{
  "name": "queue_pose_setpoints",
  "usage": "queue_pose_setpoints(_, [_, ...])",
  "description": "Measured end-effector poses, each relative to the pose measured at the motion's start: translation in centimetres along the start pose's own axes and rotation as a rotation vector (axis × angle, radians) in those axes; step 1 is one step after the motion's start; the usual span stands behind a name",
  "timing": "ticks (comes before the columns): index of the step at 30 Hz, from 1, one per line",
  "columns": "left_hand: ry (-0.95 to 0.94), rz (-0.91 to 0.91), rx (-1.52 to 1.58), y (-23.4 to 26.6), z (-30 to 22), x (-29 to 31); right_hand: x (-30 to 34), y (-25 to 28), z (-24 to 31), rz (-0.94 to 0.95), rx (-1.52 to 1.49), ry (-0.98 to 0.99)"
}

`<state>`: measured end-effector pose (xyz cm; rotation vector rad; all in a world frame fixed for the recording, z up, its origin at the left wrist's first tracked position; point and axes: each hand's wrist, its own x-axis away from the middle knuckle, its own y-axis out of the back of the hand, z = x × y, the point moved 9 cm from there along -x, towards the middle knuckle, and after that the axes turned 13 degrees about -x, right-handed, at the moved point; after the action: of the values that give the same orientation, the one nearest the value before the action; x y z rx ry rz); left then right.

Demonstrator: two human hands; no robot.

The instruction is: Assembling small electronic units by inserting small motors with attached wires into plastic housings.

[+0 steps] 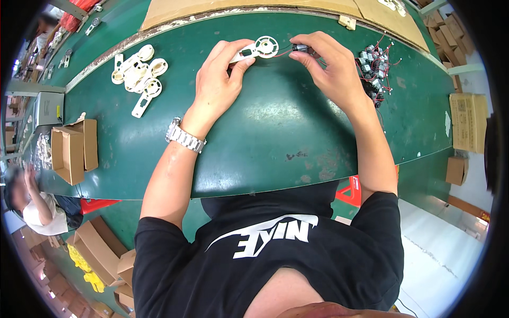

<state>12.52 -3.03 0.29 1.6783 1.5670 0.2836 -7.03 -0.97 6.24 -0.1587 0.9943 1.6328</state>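
Observation:
My left hand pinches the handle end of a white plastic fan housing, whose round spoked ring points to the right. A small dark motor sits between the thumb and fingertips of my right hand. Thin red and black wires run from the motor toward the ring; where they end is too small to tell. Both hands are above the far half of the green table. Left of them lies a loose pile of similar white housings. To the right is a heap of small silver motors with red wires.
Brown cardboard lies along the far edge. An open carton stands at the table's left end, near a grey metal box. Another person sits at the left. A carton stands beyond the right end.

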Motion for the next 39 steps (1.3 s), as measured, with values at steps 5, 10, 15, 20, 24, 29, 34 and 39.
queue_pose_setpoints(5, [-0.015, -0.003, -0.01, 0.0, -0.1, 0.0, -0.1, 0.0, 0.1, -0.008, 0.022, 0.013])
queue_pose_setpoints(10, [-0.092, -0.016, -0.089, 0.1, -1.1, 0.1, -0.1, -0.6, 0.9, -0.001, -0.043, 0.037])
queue_pose_setpoints(15, [-0.206, -0.058, -0.197, 0.3, -2.4, 0.5, 0.4, -1.0, 0.8, -0.065, -0.003, 0.072])
queue_pose_setpoints(20, [-0.267, -0.065, -0.192, 0.3, -3.1, 1.0, 0.6, -1.5, 1.6, -0.086, 0.216, 0.156])
queue_pose_setpoints(24, [-0.251, -0.065, -0.227, 0.1, -2.4, 0.7, 0.8, -2.1, 1.0, -0.03, 0.182, 0.088])
queue_pose_setpoints(29, [-0.224, 0.007, -0.163, -0.4, -2.9, 0.7, 0.8, -2.4, 0.5, 0.018, 0.151, 0.056])
queue_pose_setpoints(34, [-0.172, 0.009, -0.171, -0.5, -2.3, 0.8, 1.3, -3.7, -0.6, 0.087, 0.12, 0.047])
queue_pose_setpoints(39, [-0.324, -0.125, -0.318, 0.2, -3.3, 1.0, 1.2, -3.8, -0.2, 0.002, 0.057, 0.102])
